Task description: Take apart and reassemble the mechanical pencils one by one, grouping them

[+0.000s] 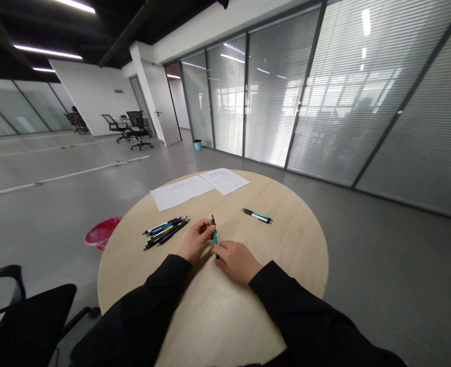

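A green and black pen (215, 236) is held upright in the picture between my two hands, over the middle of the round table (225, 326). My left hand (197, 238) pinches its upper part near the dark tip. The fingers of my right hand (236, 259) close round its lower end. To the left lies a loose pile of several pens (166, 232), black, blue, white and yellow. On the right, a green pen (259, 214) and a white and black pen (256, 217) lie side by side.
Two printed sheets, one at the left (181, 192) and one at the right (225, 181), lie at the table's far edge. A red bin (102, 233) stands on the floor at left. A black chair (37, 316) is at the lower left.
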`<state>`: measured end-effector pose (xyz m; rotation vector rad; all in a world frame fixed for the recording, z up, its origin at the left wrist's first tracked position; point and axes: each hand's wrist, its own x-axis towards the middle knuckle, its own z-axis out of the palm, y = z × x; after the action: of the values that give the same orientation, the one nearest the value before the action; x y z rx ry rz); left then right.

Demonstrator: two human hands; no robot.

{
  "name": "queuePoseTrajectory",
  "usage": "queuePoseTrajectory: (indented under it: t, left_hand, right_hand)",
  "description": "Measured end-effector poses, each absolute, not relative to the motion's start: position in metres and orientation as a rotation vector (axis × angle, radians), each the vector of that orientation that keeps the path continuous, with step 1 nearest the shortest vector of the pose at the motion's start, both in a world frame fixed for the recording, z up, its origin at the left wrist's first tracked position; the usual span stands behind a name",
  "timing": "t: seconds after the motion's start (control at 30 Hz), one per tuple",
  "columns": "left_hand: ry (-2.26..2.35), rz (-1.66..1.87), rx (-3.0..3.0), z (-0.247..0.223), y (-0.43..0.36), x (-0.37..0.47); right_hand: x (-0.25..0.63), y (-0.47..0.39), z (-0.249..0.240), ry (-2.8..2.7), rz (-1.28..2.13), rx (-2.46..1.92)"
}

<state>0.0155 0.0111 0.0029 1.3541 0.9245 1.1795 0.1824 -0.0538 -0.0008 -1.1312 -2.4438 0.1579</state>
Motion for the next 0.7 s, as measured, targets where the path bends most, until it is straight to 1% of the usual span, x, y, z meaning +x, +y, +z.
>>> queuePoseTrajectory:
  t: [0.5,0.7]
  left_hand:
    - [0.928,1.185,1.325,0.0062,0.0088,0.0164]
    - [0.949,1.268,1.260,0.0042,0.0147,0.0097]
  right_hand:
    - [0.1825,-0.0559,0.0020,-2.436,0.184,-1.116]
    - [0.1878,-0.0545,0.0002,-2.389,0.223,-1.131]
